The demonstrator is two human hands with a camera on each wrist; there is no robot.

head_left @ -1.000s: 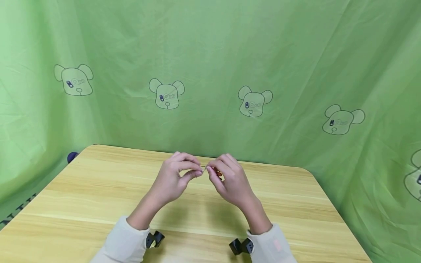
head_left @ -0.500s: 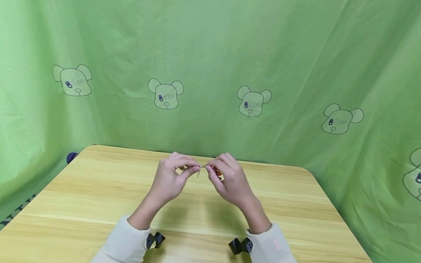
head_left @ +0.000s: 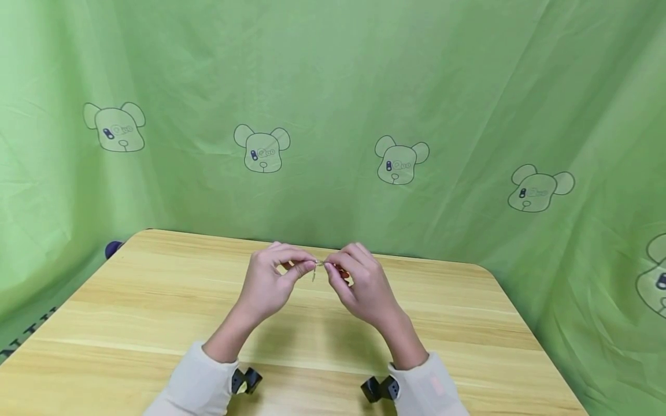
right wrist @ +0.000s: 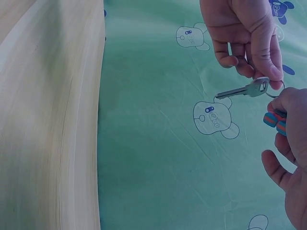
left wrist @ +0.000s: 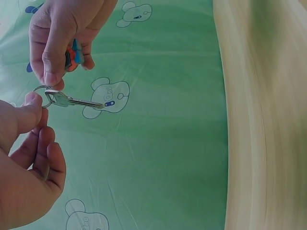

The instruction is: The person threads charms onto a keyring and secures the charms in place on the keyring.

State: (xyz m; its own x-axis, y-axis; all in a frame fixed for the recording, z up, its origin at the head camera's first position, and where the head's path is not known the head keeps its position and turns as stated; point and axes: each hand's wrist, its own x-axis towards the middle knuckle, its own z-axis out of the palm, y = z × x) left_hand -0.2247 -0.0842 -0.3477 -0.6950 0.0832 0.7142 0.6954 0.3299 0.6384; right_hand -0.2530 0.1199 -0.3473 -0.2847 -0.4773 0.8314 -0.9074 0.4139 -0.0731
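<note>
Both hands raised above the light wooden table (head_left: 156, 300), fingertips meeting. Left hand (head_left: 270, 283) pinches the thin silver split ring (left wrist: 43, 96) between thumb and forefinger; the small silver metal key (left wrist: 72, 101) hangs off that ring. Right hand (head_left: 359, 283) pinches the ring's other side and holds an orange-and-blue striped charm (right wrist: 274, 120). Judged step: working the key round the ring's coil. Next move needs a steady left pinch while the right turns.
</note>
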